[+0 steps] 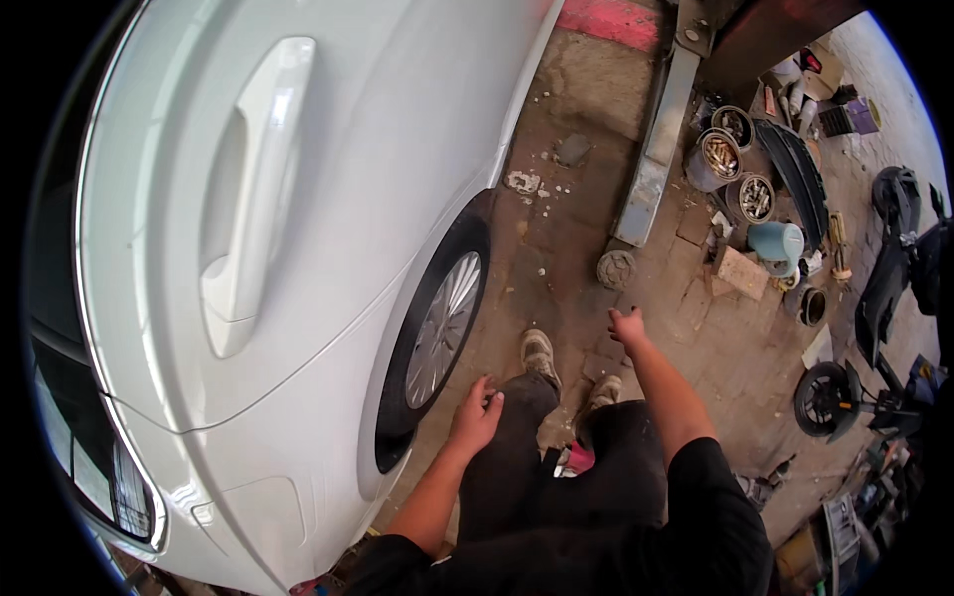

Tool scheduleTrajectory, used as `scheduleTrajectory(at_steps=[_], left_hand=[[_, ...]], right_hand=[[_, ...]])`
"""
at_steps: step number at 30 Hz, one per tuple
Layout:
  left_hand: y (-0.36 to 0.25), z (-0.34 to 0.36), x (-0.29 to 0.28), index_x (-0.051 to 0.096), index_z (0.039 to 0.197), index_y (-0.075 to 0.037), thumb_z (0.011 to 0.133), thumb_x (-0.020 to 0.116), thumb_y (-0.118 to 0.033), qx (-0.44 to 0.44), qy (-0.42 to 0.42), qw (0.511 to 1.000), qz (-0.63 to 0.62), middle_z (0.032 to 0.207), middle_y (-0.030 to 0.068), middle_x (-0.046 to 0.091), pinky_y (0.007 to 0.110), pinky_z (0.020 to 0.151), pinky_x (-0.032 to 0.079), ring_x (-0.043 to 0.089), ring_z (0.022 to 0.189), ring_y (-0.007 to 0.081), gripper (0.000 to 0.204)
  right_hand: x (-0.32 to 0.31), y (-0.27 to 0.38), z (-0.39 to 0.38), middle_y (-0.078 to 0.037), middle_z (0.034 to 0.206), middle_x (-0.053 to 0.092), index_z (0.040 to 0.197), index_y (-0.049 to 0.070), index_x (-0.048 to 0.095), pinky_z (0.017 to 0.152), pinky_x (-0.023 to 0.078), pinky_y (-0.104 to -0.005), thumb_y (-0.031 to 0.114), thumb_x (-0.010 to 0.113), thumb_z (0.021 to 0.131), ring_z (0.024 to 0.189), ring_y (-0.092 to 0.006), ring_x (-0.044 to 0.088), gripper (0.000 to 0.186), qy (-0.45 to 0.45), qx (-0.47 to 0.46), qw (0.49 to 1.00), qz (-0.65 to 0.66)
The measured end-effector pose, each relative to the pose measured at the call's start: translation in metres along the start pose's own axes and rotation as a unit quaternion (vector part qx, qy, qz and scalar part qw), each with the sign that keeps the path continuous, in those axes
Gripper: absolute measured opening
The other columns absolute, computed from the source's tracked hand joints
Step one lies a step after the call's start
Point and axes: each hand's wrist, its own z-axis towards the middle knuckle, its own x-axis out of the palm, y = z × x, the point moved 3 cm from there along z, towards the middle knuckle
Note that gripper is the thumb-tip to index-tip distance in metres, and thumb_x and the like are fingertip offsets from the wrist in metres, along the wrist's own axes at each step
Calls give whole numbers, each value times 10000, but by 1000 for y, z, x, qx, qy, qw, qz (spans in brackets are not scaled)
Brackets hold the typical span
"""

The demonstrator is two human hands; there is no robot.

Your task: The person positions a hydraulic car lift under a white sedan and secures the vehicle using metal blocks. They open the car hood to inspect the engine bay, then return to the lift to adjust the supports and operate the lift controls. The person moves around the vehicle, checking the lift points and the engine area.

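Note:
Beside me on the left stands a white car (pixel 169 119) with its door handle (pixel 268 169) and a black tyre with a silver wheel (pixel 437 328). My left hand (pixel 477 417) hangs open near that wheel, over my dark-trousered leg, with fingers loosely bent and nothing visible in them. My right hand (pixel 624 328) is held out over the brick floor, open with loosely curled fingers, just below the round foot pad (pixel 616 268) at the end of a grey metal lift arm (pixel 651 159).
Right of the lift post (pixel 755 25) are several buckets of metal parts (pixel 720 154), a pale blue jug (pixel 775 243), a brick-like block (pixel 740 273) and a black curved panel (pixel 795 179). A black scooter (pixel 874 288) stands at the far right, with clutter (pixel 835 526) behind me.

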Motion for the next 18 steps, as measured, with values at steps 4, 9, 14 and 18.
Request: scheduleTrajectory(at_steps=[4, 9, 14, 18], left_hand=[[46, 59, 17, 487, 1255, 28, 891, 612, -153, 72, -111, 987, 91, 1161, 193, 601, 365, 877, 485, 613, 1035, 284, 425], [18, 105, 7, 575, 1100, 22, 825, 652, -144, 124, -225, 952, 164, 1017, 195, 631, 405, 831, 494, 623, 928, 343, 330], [22, 131, 3, 592, 1053, 32, 824, 654, -137, 141, -316, 931, 118, 962, 194, 642, 409, 800, 500, 631, 899, 346, 291], [-29, 121, 6, 585, 1077, 39, 806, 641, -93, 287, -320, 875, 222, 1027, 207, 636, 410, 841, 493, 614, 950, 380, 306]], right_hand=[[16, -31, 132, -289, 1024, 626, 1394, -69, 270, 699, 534, -444, 324, 640, 867, 827, -383, 654, 755, -106, -65, 991, -54], [25, -28, 178, -354, 1008, 611, 1231, -96, 373, 829, 496, -487, 330, 631, 871, 960, -480, 611, 615, -133, -187, 956, -180], [40, -10, 184, -294, 878, 639, 1042, -57, 416, 677, 537, -469, 253, 662, 862, 777, -427, 660, 434, -95, -218, 961, -144], [101, 27, 163, -178, 655, 601, 996, -8, 329, 342, 437, -374, 215, 665, 887, 411, -245, 584, 418, 17, -165, 986, -4]])
